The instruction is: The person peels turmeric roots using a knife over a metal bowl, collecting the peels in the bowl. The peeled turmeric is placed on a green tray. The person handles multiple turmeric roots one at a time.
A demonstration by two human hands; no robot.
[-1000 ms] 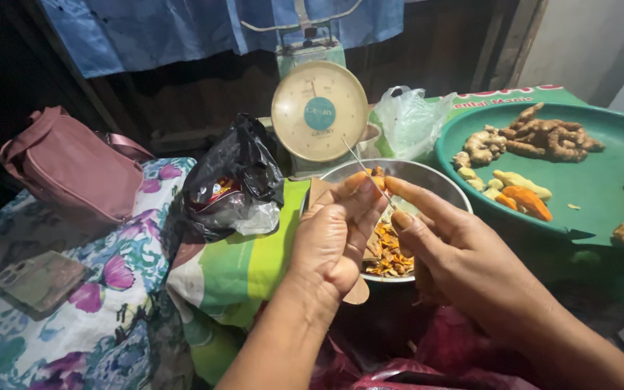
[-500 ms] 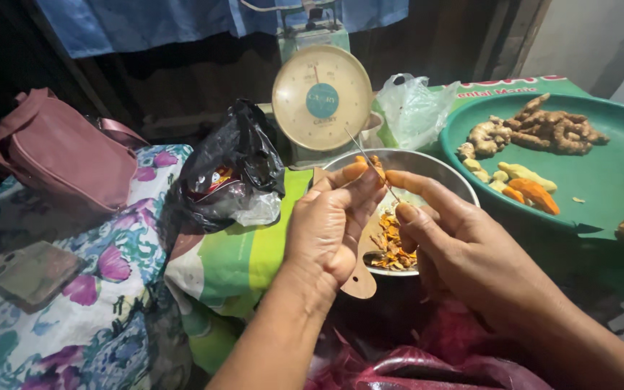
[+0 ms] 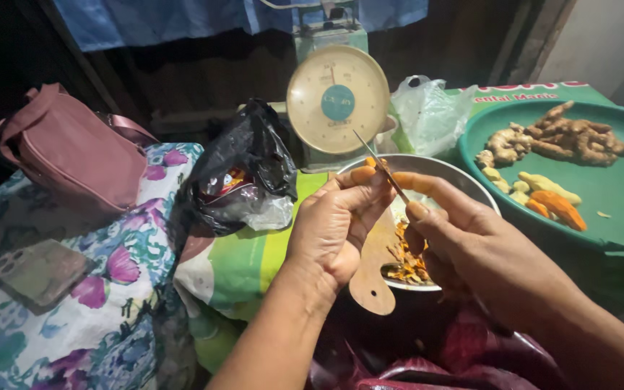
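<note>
My left hand (image 3: 334, 227) is closed around a small orange root piece (image 3: 364, 173) held over a metal bowl (image 3: 464, 184). My right hand (image 3: 471, 242) grips a thin knife (image 3: 378, 162), its blade slanting up and left against the root at my fingertips. Both hands meet above the bowl, which holds orange peelings (image 3: 406, 263). A wooden paddle-shaped board (image 3: 373, 278) rests on the bowl's near rim beneath my left hand.
A round green tray (image 3: 615, 195) at right carries knobbly brown roots (image 3: 557, 141) and peeled orange and yellow pieces (image 3: 543, 195). A dial weighing scale (image 3: 337, 97) stands behind the bowl, beside a clear plastic bag (image 3: 427, 112) and a black bag (image 3: 243, 173). A pink handbag (image 3: 70, 152) and phone (image 3: 37, 271) lie left.
The view has shifted so the scale and bags sit slightly lower and nearer. My hands stay together over the bowl, and the knife blade now points up more plainly.
</note>
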